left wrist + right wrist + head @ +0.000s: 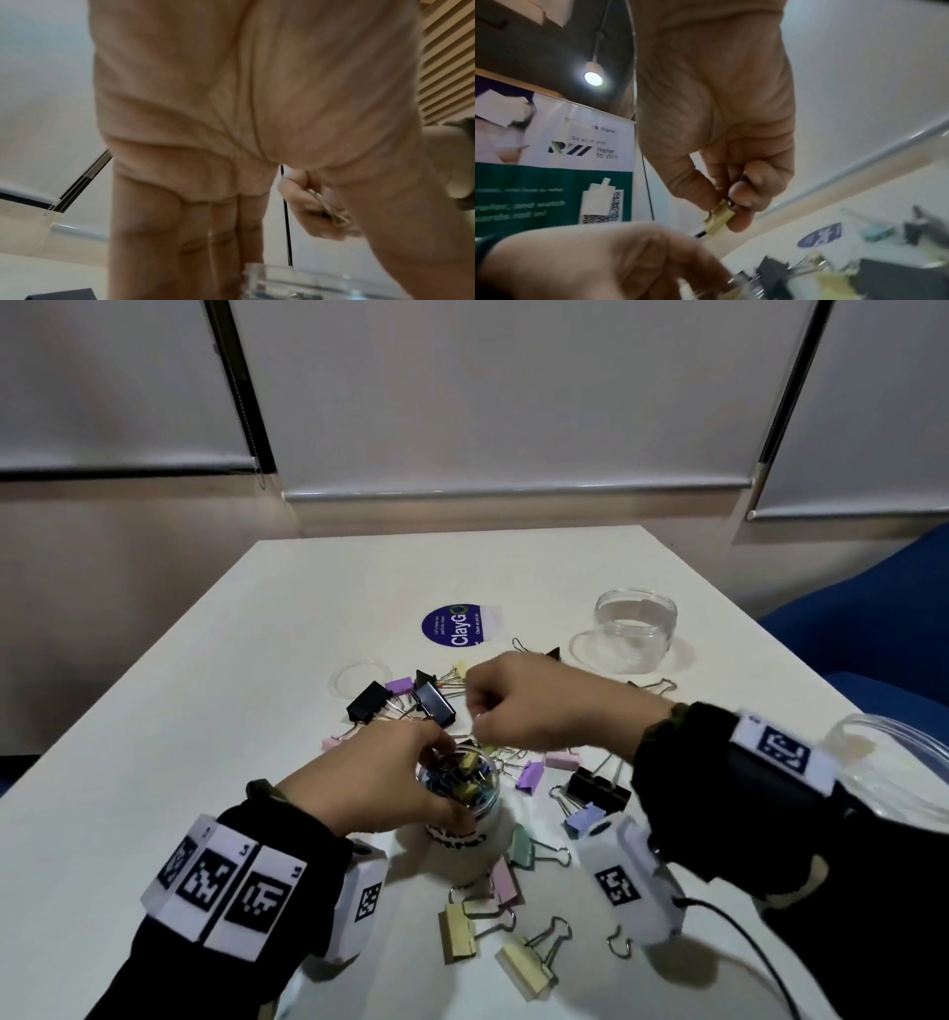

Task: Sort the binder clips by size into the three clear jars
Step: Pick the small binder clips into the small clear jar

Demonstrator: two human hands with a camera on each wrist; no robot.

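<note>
White table [205, 711] carries scattered binder clips [429, 698]; my left hand [380, 783] grips the small clear jar [462, 814] (already holding small clips), my right hand [529, 706] pinches a small yellow clip [718, 220] just above it.

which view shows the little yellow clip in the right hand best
The right wrist view: the yellow clip hangs sharp and unblocked, pinched by the right hand. In the head view the hand's knuckles cover nearly all of it above the jar that the left hand holds. The left wrist view shows it small and blurred.
</note>
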